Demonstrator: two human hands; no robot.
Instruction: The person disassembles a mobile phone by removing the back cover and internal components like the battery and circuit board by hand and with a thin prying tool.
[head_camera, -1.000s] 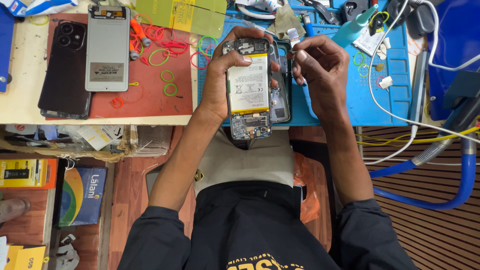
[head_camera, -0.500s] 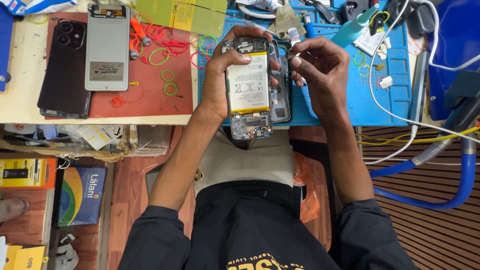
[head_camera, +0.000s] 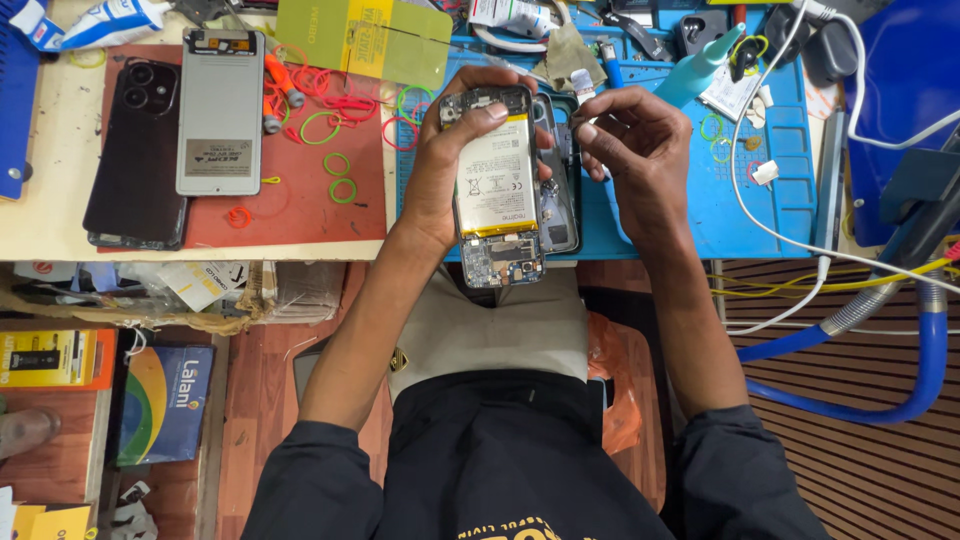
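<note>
In the head view, the left hand is gripping an opened phone with its back cover off, the white battery and circuit boards facing up, fingers wrapping round the left edge and the thumb pressing across the top of the battery. The phone is hanging over the near edge of the blue work mat, above the person's lap. The right hand is sitting just beside the phone's right edge, fingers curling inward and thumb and forefinger pinching together; whether anything small is lying between them cannot be told. A second phone frame is lying partly hidden behind the held phone. To the left, on a red mat, a black phone and a grey back panel are lying side by side among coloured rubber bands.
</note>
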